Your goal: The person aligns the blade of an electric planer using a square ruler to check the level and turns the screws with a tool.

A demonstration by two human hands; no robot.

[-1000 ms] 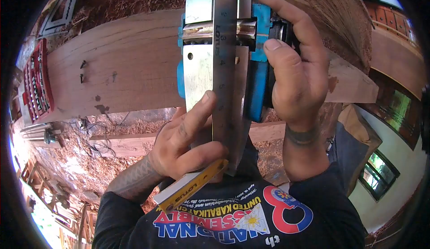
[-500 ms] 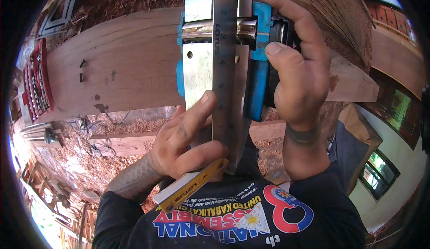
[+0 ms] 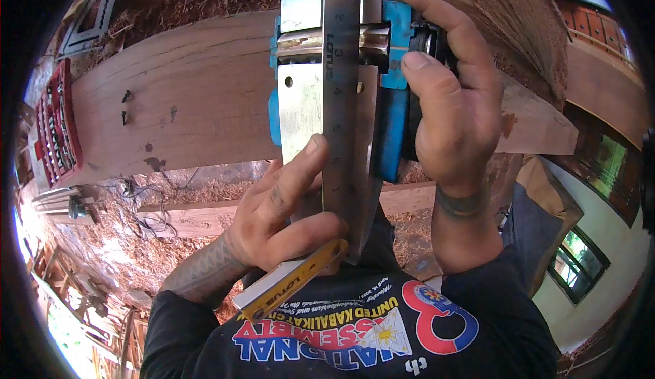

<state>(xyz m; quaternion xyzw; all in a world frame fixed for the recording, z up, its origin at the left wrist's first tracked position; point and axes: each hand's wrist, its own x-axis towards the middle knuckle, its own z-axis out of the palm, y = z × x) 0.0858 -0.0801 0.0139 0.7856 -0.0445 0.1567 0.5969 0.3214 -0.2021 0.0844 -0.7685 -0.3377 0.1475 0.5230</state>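
Note:
An electric hand planer with a blue body lies sole up in front of me, its cutter drum showing between the two metal sole plates. Lengthwise along the sole and across the drum runs the steel blade of a try square marked LOTUS. My left hand grips the square near its yellow-edged stock, with one finger stretched along the blade's edge. On the planer's right side, my right hand has its thumb on the blue housing and its forefinger curved over the dark end beside the drum.
Behind the planer is a wide wooden board with two small dark screws or bolts on it. A red case of bits stands at its left end. Wood shavings cover the ground, with a cable at left. A broom lies upper right.
The right thumb has shifted slightly upward on the blue housing, and the planer sits a touch higher and further left in view. The left hand keeps its hold on the square.

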